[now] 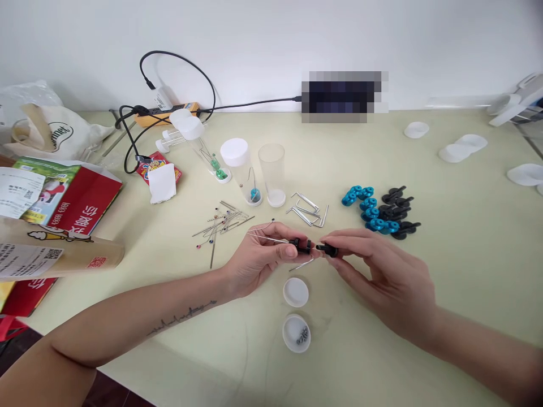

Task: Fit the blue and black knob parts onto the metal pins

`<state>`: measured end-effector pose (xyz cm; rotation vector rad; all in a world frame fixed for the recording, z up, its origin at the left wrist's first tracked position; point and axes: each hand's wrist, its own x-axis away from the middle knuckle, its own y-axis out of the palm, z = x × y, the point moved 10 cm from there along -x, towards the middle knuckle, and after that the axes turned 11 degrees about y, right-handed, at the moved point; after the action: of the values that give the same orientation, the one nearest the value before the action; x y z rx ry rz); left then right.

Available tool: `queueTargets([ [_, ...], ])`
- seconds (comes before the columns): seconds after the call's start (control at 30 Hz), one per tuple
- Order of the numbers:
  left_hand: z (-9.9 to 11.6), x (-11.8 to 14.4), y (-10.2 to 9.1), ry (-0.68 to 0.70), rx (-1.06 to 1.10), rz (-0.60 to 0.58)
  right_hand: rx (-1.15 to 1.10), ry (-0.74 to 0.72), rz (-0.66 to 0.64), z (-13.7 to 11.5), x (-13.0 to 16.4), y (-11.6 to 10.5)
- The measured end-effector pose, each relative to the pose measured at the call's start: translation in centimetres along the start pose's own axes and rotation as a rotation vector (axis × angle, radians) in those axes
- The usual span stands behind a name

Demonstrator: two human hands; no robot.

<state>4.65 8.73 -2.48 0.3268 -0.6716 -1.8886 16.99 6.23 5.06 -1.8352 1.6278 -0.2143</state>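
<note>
Pinched in my left hand point(258, 254) is a black cylindrical piece point(302, 245), and a thin metal wire point(271, 237) sticks out from it to the left. My right hand point(377, 268) grips a small black plastic part point(329, 250) whose short stem points at that piece. A small gap seems to separate the two black parts. Past my right hand lie several black winged parts point(394, 212) and several blue metal parts point(373, 215). Bent metal L-shaped keys point(307, 209) rest just beyond my fingers. Thin pins with coloured ends point(220, 223) are scattered beyond my left wrist.
Two white caps lie in front: an upper cap point(296, 292) and a lower cap point(291, 346) holding small metal bits. Clear tubes point(271, 169) stand farther back. Bags and a paper cup point(85, 249) crowd the left. A power strip point(182, 110) sits by the wall.
</note>
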Motion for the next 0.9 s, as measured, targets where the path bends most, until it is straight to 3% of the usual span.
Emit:
queueTargets([
  [0.33,-0.3,0.1,-0.2,-0.010,-0.024,0.017,0.138,-0.166,-0.027,-1.1,0.6,0.8],
  [0.63,-0.2,0.1,-0.1,-0.001,-0.024,-0.005,0.094,-0.200,0.113,-1.9,0.5,-0.5],
  [0.9,0.0,0.0,0.1,0.045,-0.049,-0.051,0.085,-0.288,0.143,-3.1,0.9,-1.1],
])
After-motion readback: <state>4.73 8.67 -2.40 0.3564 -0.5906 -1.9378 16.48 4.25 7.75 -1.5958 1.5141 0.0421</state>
